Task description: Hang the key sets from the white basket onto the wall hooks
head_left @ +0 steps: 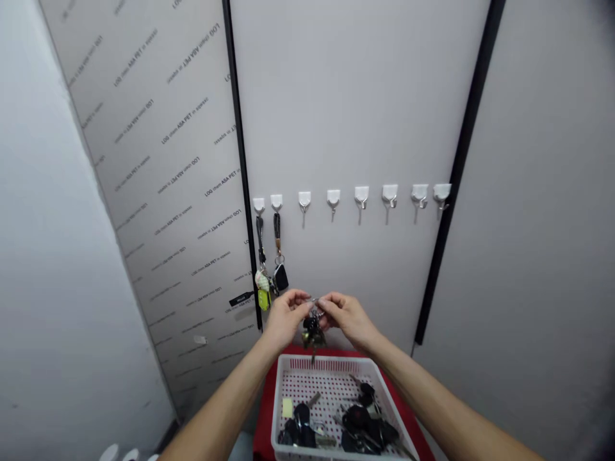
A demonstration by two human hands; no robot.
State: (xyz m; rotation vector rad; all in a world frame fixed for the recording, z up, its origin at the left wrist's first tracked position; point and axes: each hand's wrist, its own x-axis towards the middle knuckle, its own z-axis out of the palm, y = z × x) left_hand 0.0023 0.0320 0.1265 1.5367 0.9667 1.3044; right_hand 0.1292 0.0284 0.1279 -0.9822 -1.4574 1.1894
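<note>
A bunch of keys [313, 333] dangles between my two hands, above the back edge of a white basket. My left hand [288, 314] pinches the metal ring at the top of the bunch from the left. From the right, the fingertips of my right hand [343, 314] close on the same ring. Below, the white perforated basket [277, 400] holds several black-headed keys [360, 419] and a small yellow tag [287, 407]. On the wall ahead, a row of white hooks [333, 196] runs above my hands.
Two key sets hang from the leftmost hooks: one with a yellow-green fob [264, 299], the other with a black fob [280, 278]. The basket stands on a red surface [265, 410]. Black strips [454, 173] edge the wall panel.
</note>
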